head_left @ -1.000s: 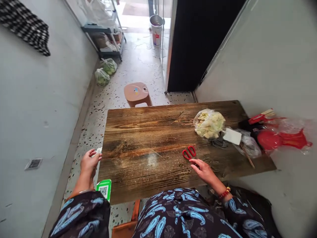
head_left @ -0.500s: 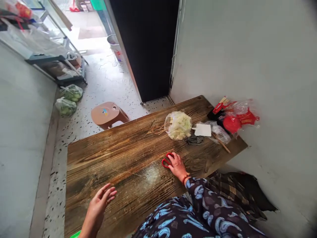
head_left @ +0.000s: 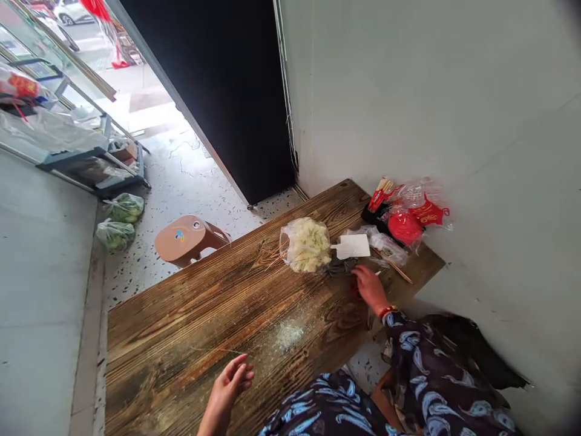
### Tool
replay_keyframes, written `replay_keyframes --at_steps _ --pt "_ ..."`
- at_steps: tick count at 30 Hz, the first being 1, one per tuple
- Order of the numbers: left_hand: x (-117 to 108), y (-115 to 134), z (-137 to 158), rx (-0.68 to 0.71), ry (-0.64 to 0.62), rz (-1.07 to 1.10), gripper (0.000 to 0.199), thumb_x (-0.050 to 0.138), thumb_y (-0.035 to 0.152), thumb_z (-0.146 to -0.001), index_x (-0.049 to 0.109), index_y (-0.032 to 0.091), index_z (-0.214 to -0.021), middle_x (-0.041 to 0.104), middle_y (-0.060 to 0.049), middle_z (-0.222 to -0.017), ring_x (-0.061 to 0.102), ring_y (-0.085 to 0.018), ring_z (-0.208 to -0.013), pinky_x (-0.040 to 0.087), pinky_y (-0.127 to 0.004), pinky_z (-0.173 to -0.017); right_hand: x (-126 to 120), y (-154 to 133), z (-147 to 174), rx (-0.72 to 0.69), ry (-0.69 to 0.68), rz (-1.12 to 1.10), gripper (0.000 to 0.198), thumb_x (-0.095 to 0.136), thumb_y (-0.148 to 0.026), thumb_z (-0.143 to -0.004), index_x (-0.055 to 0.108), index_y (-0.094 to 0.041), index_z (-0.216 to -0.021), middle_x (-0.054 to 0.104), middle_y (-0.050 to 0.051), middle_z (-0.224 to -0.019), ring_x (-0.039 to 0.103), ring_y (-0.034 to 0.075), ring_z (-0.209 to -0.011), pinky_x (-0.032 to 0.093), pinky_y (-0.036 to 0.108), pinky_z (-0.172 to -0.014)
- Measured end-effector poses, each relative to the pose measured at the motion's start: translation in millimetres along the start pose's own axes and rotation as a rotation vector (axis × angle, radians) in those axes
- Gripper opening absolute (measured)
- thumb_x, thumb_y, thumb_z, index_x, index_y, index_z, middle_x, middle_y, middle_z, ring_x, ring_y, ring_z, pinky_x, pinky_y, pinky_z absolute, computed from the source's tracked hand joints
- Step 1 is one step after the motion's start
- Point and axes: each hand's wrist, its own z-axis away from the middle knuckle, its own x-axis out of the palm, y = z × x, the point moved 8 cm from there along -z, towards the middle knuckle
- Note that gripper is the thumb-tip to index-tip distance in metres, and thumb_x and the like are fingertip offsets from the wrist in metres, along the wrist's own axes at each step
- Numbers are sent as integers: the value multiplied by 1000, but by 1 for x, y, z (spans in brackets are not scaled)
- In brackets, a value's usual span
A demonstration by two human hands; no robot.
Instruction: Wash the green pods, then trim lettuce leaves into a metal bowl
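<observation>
Left hand (head_left: 230,383) loosely spread; right hand (head_left: 371,289), grip unclear: brushing the dark cloth (head_left: 340,267) could shift the filled bag (head_left: 308,245).

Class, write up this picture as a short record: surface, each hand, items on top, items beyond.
surface: wooden table
left hand: above the table, loosely curled, nothing visible in it
right hand: by the edge of a dark cloth; grip unclear
on top: bag of pale pieces, white flat piece
beyond: brown stool
</observation>
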Motion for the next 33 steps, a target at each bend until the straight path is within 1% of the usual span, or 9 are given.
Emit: replay_keyframes --at_steps 3,7,9,13,17,21,26,30,33 --pt "10 7 6 8 2 -21 73 87 63 -44 69 18 -99 75 -8 -86 71 -22 -74 55 -29 -67 -20 -11 -35 -8 101 -27 40 38 -16 -95 64 -18 -125 63 14 -121 57 25 -114 45 41 -101" --pt "16 8 10 -14 65 -21 78 86 66 -37 69 19 -96 75 -9 -83 71 -23 -73 55 -30 -65 -1 -39 -68 -104 -31 -39 30 49 -18 -92 69 -21 -114 68 11 -112 60 24 -105 46 37 -97" --pt "20 7 12 -41 67 -15 81 86 66 -35 69 18 -97 74 -10 -85 71 -24 -73 55 -31 -66 3 -34 -82 -87 -27 -36 30 51 -18 -90 69 -17 -113 68 14 -111 59 26 -107 46 39 -97" --pt "23 5 20 -60 108 -15 82 86 66 -31 69 18 -95 73 -10 -83 70 -24 -71 54 -31 -64 -8 -3 -116 -8 54 -25 43 41 -16 -91 57 -5 -129 58 23 -129 49 32 -125 39 48 -107" --pt "30 -2 30 -65 111 11 75 86 63 -36 67 19 -93 72 -7 -80 68 -21 -67 51 -29 -61 -8 -1 -129 -77 55 -42 44 38 -18 -93 56 -7 -131 51 21 -142 44 30 -134 36 48 -112" --pt "41 -8 43 -46 109 19 61 84 55 -45 64 19 -91 69 -3 -74 65 -17 -63 45 -25 -56 34 -23 -87 -258 -20 -69 52 40 -35 -95 49 -11 -140 49 20 -146 46 32 -134 41 48 -109" --pt "46 -21 50 -40 143 39 46 78 46 -53 59 20 -87 63 1 -69 61 -14 -58 40 -23 -53 83 -16 -13 -201 64 -95 87 47 -56 -88 23 -4 -154 39 29 -151 40 45 -138 40 60 -107" --pt "52 -40 49 -36 123 55 39 74 39 -58 58 20 -87 62 1 -69 60 -13 -56 41 -24 -53 113 -48 63 -321 -33 -180 87 53 -43 -85 14 -21 -159 32 19 -159 37 46 -141 40 63 -107" --pt "61 -49 42 -48 93 50 36 73 38 -60 57 19 -87 62 2 -68 59 -12 -54 42 -24 -52 136 -86 113 -471 -204 -306 80 50 -21 -79 29 -41 -154 43 3 -155 40 39 -141 46 59 -105"
